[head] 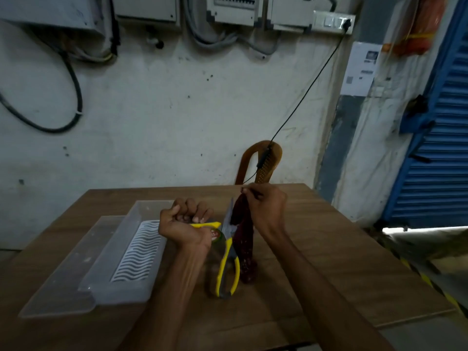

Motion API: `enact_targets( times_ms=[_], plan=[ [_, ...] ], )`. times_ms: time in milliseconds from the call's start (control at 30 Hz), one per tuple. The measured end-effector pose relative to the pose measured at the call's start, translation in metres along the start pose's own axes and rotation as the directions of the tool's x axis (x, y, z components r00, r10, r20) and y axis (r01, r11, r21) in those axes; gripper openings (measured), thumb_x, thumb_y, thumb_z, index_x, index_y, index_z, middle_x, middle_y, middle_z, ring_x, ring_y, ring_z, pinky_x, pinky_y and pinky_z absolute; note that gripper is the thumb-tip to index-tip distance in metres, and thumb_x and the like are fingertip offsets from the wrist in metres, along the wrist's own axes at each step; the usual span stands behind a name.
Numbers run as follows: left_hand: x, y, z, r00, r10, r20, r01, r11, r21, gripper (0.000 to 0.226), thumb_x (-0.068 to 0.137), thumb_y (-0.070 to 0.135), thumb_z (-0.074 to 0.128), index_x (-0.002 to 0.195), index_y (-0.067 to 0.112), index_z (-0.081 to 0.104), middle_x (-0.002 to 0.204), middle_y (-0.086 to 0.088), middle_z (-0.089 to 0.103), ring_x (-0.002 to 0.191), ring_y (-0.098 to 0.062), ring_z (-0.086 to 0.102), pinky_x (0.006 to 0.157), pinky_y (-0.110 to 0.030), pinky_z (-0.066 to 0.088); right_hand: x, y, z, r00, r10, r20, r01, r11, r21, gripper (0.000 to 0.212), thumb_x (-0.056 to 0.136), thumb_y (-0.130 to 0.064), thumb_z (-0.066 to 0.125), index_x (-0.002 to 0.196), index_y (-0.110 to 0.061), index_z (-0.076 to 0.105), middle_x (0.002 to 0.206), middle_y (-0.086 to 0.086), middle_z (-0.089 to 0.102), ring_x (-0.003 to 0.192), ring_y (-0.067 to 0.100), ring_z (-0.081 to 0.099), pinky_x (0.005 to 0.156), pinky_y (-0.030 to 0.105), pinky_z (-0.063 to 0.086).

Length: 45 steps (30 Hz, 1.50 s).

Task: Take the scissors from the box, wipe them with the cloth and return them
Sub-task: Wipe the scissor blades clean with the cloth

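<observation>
while your left hand [186,219] is fisted around one yellow handle of the scissors [228,252], fingers curled tight on it, the scissors hang open above the counter [354,262] near its middle: one blade points up and away toward the far edge, the other yellow handle loop drops down toward you. your right hand [263,206] is pinching the top of the dark red cloth [244,239] just right of the raised blade, and the cloth hangs down from the pinch with its lower end at or near the counter surface. cloth and blade look touching or nearly so; can't tell which for sure.

key relation: the blade's long axis runs near-to-far, tilted up, and the cloth runs almost parallel right beside it, so i'd judge the wipe goes along the blade. right hand is the nearer one to the steel. watch the open edge against the fingers.

the clear box [126,249] sits toward the left edge, long axis near-to-far, white wavy liner inside and nothing else seen in it. its lid [65,279] lies flat against its left side. return path from the left hand looks unobstructed. a chair back [263,160] stands behind the far edge, out of the way.
</observation>
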<state>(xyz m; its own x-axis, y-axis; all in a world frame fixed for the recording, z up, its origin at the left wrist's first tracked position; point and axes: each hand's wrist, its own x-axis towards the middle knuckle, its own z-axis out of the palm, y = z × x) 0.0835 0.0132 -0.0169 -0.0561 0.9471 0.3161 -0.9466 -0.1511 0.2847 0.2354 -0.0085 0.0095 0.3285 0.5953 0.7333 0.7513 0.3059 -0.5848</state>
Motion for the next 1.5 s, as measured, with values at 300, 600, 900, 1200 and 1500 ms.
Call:
enact_targets(
  times_ms=[300,600,900,1200,1500],
  plan=[
    [-0.001,-0.002,0.001,1.000,0.012,0.022,-0.012,1.000,-0.004,0.024,0.063,0.029,0.040,0.058,0.022,0.017,0.052,0.004,0.017,0.046,-0.012,0.015,0.048,-0.023,0.016,-0.034,-0.011,0.001,0.942,-0.256,0.219,0.255,0.966,0.031,0.010,0.082,-0.005,0.072,0.088,-0.011,0.079,0.081,0.004,0.071,0.073,0.013,0.065,0.069,0.026,0.051],
    [0.010,0.010,-0.010,0.999,0.039,-0.011,-0.040,0.999,-0.023,0.026,0.062,0.029,0.041,0.059,0.023,0.017,0.051,0.004,0.017,0.045,-0.013,0.015,0.049,-0.024,0.017,-0.022,-0.016,-0.010,0.999,-0.025,-0.038,0.031,0.983,0.181,0.009,0.087,-0.011,0.075,0.092,-0.015,0.080,0.085,-0.004,0.076,0.076,0.003,0.070,0.073,0.026,0.059],
    [0.001,0.002,-0.002,0.998,0.001,-0.055,-0.002,1.000,-0.012,0.022,0.065,0.027,0.039,0.059,0.023,0.018,0.052,0.004,0.014,0.046,-0.013,0.012,0.049,-0.025,0.013,-0.062,-0.017,0.012,0.953,-0.251,0.172,0.247,0.968,0.043,0.011,0.082,-0.004,0.073,0.090,-0.008,0.078,0.088,0.007,0.073,0.081,0.016,0.067,0.077,0.025,0.051],
    [0.008,0.006,-0.006,0.999,0.003,-0.037,-0.005,0.999,-0.034,0.023,0.064,0.027,0.039,0.059,0.024,0.017,0.051,0.004,0.015,0.045,-0.013,0.013,0.050,-0.024,0.013,-0.010,0.000,-0.002,0.990,0.127,-0.064,-0.119,0.986,0.120,0.009,0.088,-0.014,0.074,0.092,-0.015,0.081,0.082,-0.009,0.075,0.071,-0.006,0.067,0.074,0.019,0.058],
    [0.005,0.003,-0.005,1.000,0.008,-0.019,-0.009,0.999,-0.034,0.023,0.063,0.027,0.039,0.058,0.023,0.017,0.052,0.004,0.014,0.046,-0.013,0.012,0.049,-0.023,0.014,-0.053,-0.010,0.000,0.952,-0.258,0.165,0.245,0.965,0.095,0.012,0.085,-0.004,0.073,0.092,-0.011,0.079,0.087,0.003,0.073,0.079,0.011,0.067,0.073,0.021,0.052]
  ],
)
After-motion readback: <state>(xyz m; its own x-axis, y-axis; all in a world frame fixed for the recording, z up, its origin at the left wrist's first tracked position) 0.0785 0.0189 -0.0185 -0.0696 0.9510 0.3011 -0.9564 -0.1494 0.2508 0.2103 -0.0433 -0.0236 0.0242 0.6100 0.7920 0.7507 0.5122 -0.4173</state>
